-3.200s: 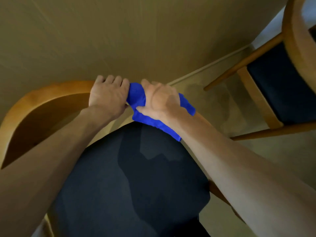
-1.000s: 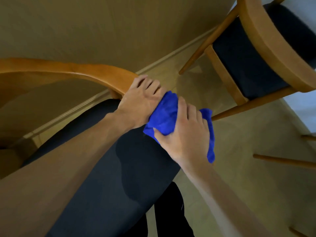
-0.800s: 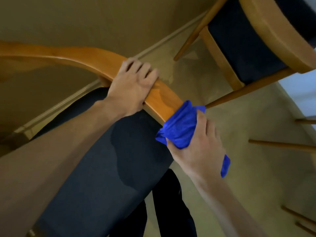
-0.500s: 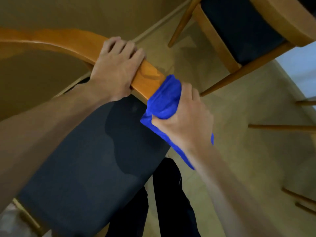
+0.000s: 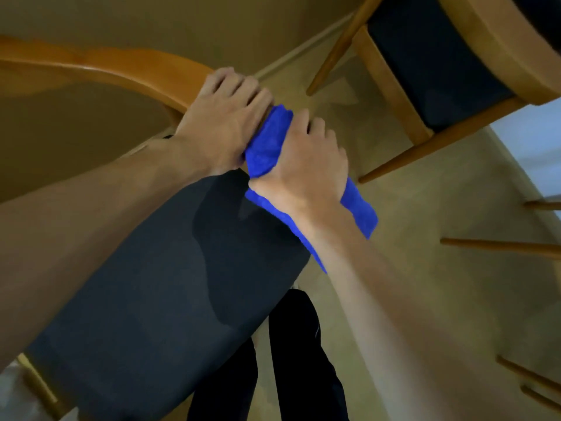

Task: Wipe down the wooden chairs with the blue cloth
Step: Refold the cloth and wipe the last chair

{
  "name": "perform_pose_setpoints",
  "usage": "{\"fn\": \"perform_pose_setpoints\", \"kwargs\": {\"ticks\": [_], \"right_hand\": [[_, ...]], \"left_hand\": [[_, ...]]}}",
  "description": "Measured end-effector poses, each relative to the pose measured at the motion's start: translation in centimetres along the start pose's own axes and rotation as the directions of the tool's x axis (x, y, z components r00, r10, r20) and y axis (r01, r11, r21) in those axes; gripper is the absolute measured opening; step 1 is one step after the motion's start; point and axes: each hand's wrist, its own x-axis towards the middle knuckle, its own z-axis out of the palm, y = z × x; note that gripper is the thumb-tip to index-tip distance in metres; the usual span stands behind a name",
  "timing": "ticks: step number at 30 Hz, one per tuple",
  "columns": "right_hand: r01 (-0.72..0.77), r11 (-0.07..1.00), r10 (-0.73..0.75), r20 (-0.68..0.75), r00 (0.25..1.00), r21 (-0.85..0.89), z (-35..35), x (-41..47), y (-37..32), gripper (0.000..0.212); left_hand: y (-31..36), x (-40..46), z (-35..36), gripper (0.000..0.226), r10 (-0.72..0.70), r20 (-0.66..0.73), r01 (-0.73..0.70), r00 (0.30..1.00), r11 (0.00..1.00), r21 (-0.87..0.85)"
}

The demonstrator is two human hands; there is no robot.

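The cloth (image 5: 267,141) is bunched around the curved wooden rail (image 5: 127,71) of the near chair, just past the centre of the view toward 12 o'clock, with a loose tail hanging out toward 4 o'clock under the right wrist. The right hand (image 5: 306,159) is clamped on it, fingers curled over the wad and, as far as can be seen, over the rail beneath. The left hand (image 5: 224,123) sits touching it on the 10 o'clock side, fingers wrapped over the bare rail — it looks to be steadying the chair rather than wiping.

The cloth is soft and light, a fuzzy fabric that takes whatever shape the hand gives it. It should drag well on the glossy wood if squeezed around the rail, while a loose hold would likely let it bunch or slide off. Best taken as it is now — a thick fold in the palm, wrapped over the top and edges of the rail, the tail left free.

The chair is stiff and probably fairly light, so it may shift under a firm stroke; the rail is the natural place to brace it. The dark seat (image 5: 170,284) lies toward 7 o'clock. A second chair (image 5: 498,53) stands apart toward 2 o'clock, and looks yet to be reached.
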Motion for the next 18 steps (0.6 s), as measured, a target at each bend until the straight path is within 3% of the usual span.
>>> {"fn": "perform_pose_setpoints", "kwargs": {"ticks": [3, 6, 9, 15, 18], "right_hand": [[0.038, 0.998, -0.045, -0.152, 0.987, -0.043, 0.1, -2.2, -0.1, 0.098], [0.075, 0.992, -0.094, -0.192, 0.977, -0.103, 0.1, -5.8, 2.2, 0.105], [0.065, 0.972, -0.099, -0.143, 0.985, -0.224, 0.2, -3.8, 1.1, 0.11], [0.272, 0.953, -0.279, -0.037, 0.96, -0.135, 1.0, 6.4, -8.0, 0.105], [0.348, 0.93, -0.355, -0.052, 0.933, -0.118, 0.6, 6.0, -6.9, 0.1]], "left_hand": [[-0.4, -0.7, -0.6, 0.085, -0.008, 0.039, 0.011, 0.999, 0.998, -0.067], [-1.0, -2.3, -1.6, 0.106, -0.082, 0.028, 0.085, 0.996, 0.99, -0.11], [-1.9, -4.0, -1.8, 0.098, -0.196, -0.006, 0.192, 0.981, 0.968, -0.164], [-4.4, -6.7, -2.1, 0.079, -0.438, -0.024, 0.413, 0.899, 0.864, -0.288], [-6.0, -9.0, -2.8, 0.073, -0.521, -0.033, 0.488, 0.853, 0.819, -0.303]]}}
